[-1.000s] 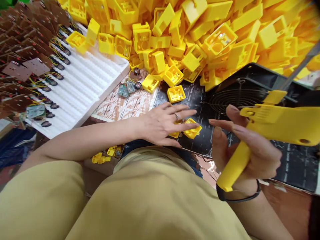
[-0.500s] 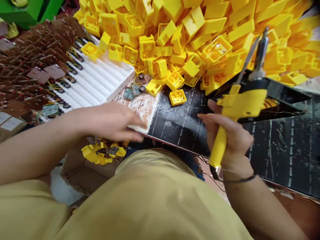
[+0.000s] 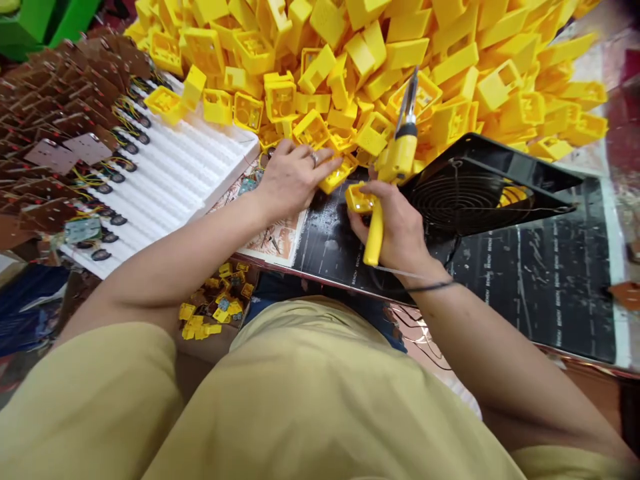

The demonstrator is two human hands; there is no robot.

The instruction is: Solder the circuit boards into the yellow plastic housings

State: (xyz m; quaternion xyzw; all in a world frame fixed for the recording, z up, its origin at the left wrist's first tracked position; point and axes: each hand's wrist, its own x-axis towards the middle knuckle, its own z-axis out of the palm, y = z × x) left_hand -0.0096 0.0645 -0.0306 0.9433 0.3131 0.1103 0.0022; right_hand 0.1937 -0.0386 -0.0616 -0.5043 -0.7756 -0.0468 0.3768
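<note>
At far left we see brown circuit boards (image 3: 55, 153) with wired discs, lying beside a white ribbed foam tray (image 3: 175, 173). A heap of yellow plastic housings (image 3: 400, 47) crowds the far side of the dark tabletop (image 3: 550, 267). Our left hand (image 3: 290, 177) rests on a small yellow square plastic housing (image 3: 336, 175), fingers curled over it. Our right hand (image 3: 395, 227) is clamped around a yellow soldering gun (image 3: 395, 160), fingertips touching another open yellow housing (image 3: 359, 198). A black wire-grille fan (image 3: 475, 193) stands just right.

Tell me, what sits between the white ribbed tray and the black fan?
In the head view, both hands: the left hand on a yellow housing, the right hand gripping a yellow soldering gun.
</note>
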